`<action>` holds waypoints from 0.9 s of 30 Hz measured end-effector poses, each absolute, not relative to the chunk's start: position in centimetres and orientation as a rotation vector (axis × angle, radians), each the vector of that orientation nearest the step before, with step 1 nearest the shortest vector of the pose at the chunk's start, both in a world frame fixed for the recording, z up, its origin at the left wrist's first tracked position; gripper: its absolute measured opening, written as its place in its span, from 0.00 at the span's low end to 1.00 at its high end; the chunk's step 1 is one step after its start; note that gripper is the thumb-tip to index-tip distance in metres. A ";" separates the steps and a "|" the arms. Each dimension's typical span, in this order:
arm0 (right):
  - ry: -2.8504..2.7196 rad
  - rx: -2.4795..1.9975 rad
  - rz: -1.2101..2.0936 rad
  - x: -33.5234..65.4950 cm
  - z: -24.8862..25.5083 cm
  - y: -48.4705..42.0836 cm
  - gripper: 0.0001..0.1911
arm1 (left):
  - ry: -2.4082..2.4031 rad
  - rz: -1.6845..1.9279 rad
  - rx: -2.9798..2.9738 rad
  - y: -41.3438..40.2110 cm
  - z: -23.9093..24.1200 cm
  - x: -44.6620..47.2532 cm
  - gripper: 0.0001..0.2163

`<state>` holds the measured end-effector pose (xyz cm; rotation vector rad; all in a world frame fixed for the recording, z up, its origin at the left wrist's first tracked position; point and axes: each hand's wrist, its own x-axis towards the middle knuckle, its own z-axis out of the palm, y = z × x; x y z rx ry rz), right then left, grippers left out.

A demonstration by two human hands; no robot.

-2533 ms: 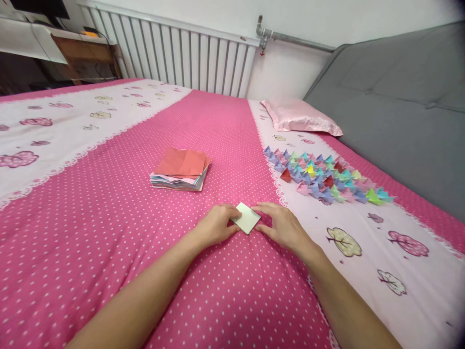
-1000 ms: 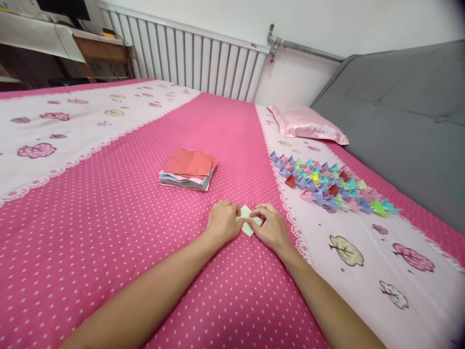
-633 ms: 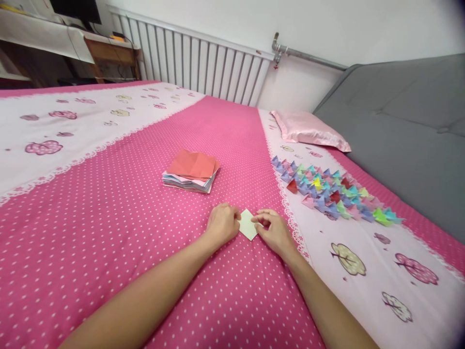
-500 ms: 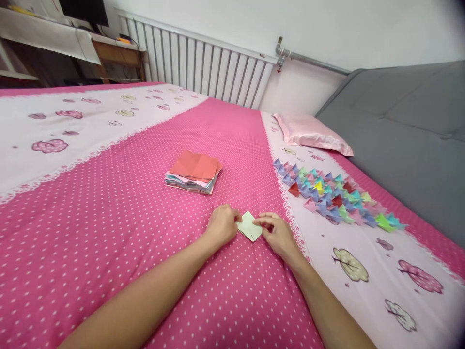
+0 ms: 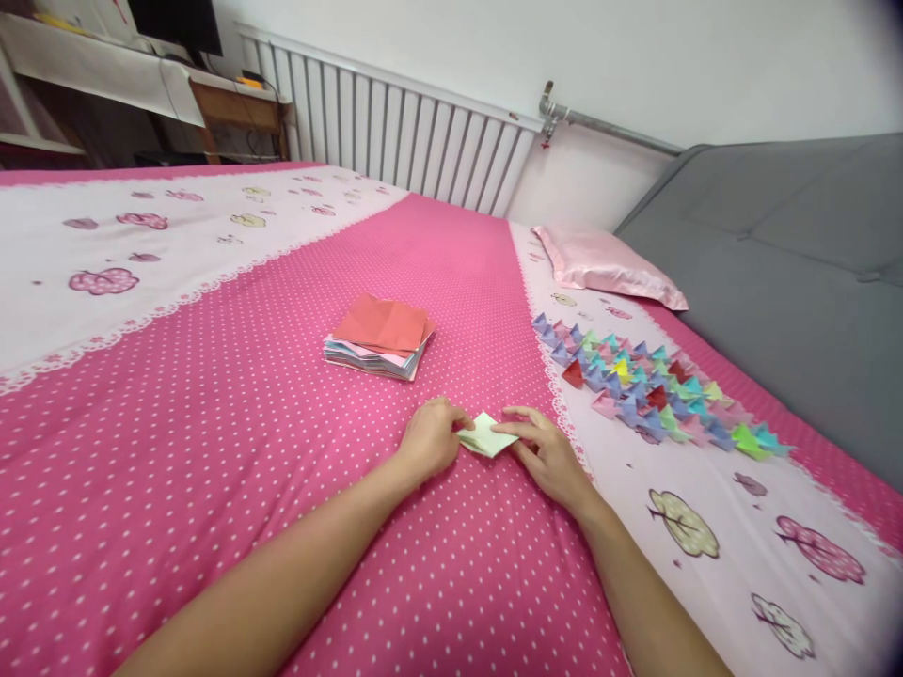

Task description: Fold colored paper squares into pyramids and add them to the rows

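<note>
Between my two hands, just above the pink dotted bedspread, is a small pale green piece of folded paper [image 5: 486,436]. My left hand [image 5: 435,436] pinches its left corner between thumb and fingers. From the other side my right hand [image 5: 545,449] grips the right part, with fingers on top and the thumb hidden beneath. The lower edge of the paper gapes a little. Beyond my left hand lies a stack of square paper sheets [image 5: 381,336], red on top. Rows of small folded paper boats [image 5: 656,397] in many colours stand to the right.
The bedspread [image 5: 268,376] covers a wide bed. A pink pillow [image 5: 608,261] lies at the far right by a grey padded headboard [image 5: 790,221]. Behind the bed are a white radiator [image 5: 395,118] and, at left, a desk [image 5: 244,105] with a monitor [image 5: 176,25].
The green paper has gone from a flat diamond to a wider, flatter-looking shape with its lower edge parted. My right fingers have reached further over it. The view has shifted slightly.
</note>
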<state>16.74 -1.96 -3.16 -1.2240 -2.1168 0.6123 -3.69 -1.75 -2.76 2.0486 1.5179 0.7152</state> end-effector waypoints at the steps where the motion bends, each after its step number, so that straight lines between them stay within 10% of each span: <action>1: -2.067 -1.209 0.612 16.6 -3.1 -2.0 0.16 | 1.479 0.776 2.047 -1.8 -2.5 -3.7 0.18; 17: -1.419 -1.189 1.264 14.7 -1.9 -3.4 0.21 | 1.005 0.937 1.332 -2.4 -1.7 -2.6 0.09; 27: -1.537 -1.094 1.130 14.9 -2.3 -3.0 0.25 | 1.052 0.949 1.403 -2.0 -2.1 -2.6 0.28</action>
